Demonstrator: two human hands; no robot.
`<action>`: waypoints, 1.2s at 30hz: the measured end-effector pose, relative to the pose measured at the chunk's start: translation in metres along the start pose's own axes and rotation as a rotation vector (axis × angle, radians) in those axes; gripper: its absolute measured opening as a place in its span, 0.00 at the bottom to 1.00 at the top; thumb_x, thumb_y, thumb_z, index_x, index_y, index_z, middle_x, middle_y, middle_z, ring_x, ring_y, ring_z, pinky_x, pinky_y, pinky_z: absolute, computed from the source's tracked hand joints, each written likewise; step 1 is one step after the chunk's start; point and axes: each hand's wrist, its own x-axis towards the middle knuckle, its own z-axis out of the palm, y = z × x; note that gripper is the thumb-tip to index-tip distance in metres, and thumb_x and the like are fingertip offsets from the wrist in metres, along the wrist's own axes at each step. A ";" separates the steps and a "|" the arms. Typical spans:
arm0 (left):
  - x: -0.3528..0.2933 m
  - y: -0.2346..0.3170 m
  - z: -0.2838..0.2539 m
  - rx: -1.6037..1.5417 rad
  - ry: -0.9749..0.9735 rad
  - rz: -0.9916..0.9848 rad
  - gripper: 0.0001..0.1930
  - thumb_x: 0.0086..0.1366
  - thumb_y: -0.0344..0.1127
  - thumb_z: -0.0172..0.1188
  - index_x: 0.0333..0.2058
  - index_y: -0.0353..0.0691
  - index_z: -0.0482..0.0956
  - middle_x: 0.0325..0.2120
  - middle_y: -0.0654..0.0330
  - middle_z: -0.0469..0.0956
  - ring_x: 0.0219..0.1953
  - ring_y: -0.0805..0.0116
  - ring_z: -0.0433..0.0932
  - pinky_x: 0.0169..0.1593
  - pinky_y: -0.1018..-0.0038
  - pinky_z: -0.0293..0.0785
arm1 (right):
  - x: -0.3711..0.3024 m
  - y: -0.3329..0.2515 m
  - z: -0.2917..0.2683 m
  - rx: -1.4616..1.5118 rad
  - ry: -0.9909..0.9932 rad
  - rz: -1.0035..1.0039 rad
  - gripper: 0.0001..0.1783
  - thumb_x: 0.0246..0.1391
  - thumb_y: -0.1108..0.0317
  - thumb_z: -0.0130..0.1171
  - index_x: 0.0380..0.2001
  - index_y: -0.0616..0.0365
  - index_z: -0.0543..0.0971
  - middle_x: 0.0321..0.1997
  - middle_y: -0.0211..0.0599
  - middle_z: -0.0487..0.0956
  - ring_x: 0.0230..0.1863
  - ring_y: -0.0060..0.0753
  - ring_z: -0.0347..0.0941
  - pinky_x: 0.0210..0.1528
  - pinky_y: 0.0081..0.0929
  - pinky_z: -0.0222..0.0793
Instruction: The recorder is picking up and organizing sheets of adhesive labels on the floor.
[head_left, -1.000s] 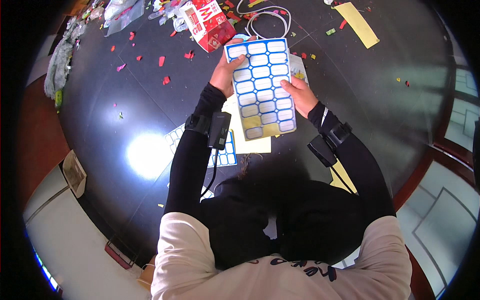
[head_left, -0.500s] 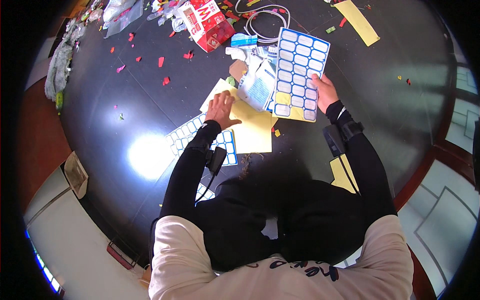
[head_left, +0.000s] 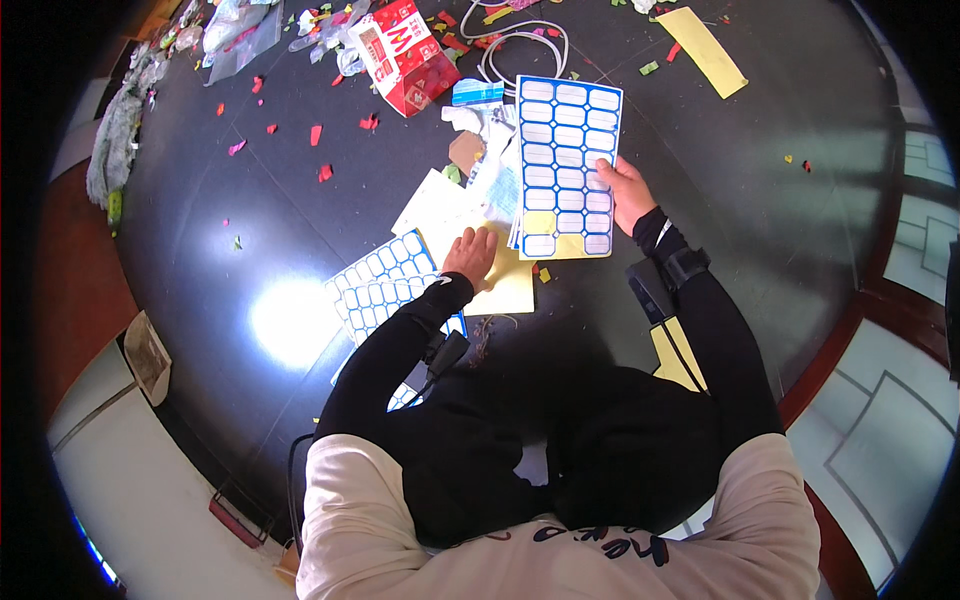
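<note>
My right hand (head_left: 628, 192) grips the right edge of a sheet of blue-bordered label stickers (head_left: 568, 165), thumb on its front. Several labels near its bottom are gone, baring yellow backing. My left hand (head_left: 471, 256) rests over a yellow backing sheet (head_left: 513, 288) on the floor, fingers extended and thumb apart. Beside that wrist lie more blue-bordered label sheets (head_left: 385, 265), overlapping and partly under my left forearm. Just behind the held sheet, white printed papers (head_left: 490, 185) lie in a heap, partly hidden by it.
A red and white paper bag (head_left: 408, 60) and a coiled white cable (head_left: 520, 45) lie farther off. Yellow strips (head_left: 703, 52) and torn coloured scraps (head_left: 325, 173) dot the dark floor. Clear plastic bags (head_left: 235, 35) sit far left. Glazed panels (head_left: 870, 430) stand at right.
The held label sheet has shifted left and slightly nearer with my right hand. My left hand has moved right and nearer over the yellow sheet, uncovering more of the label sheets.
</note>
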 end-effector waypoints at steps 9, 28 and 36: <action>0.018 -0.036 -0.006 -0.280 -0.059 0.079 0.03 0.46 0.28 0.55 0.23 0.42 0.71 0.28 0.57 0.69 0.34 0.58 0.70 0.36 0.68 0.68 | -0.001 0.002 0.001 -0.044 -0.012 0.009 0.14 0.56 0.68 0.44 0.44 0.61 0.67 0.40 0.33 0.72 0.40 0.22 0.69 0.42 0.21 0.66; -0.007 -0.073 -0.236 -1.119 0.564 0.358 0.13 0.55 0.22 0.38 0.31 0.33 0.74 0.34 0.56 0.72 0.38 0.68 0.72 0.44 0.76 0.66 | 0.003 -0.001 -0.002 -0.017 0.098 0.061 0.12 0.55 0.70 0.43 0.42 0.61 0.68 0.39 0.34 0.73 0.38 0.25 0.70 0.42 0.25 0.67; 0.027 -0.020 -0.140 -1.122 0.420 0.285 0.09 0.51 0.23 0.47 0.29 0.34 0.76 0.36 0.56 0.72 0.41 0.62 0.69 0.49 0.71 0.61 | 0.008 0.003 0.000 0.049 0.048 0.079 0.12 0.56 0.69 0.41 0.42 0.60 0.68 0.37 0.33 0.74 0.36 0.24 0.71 0.39 0.22 0.68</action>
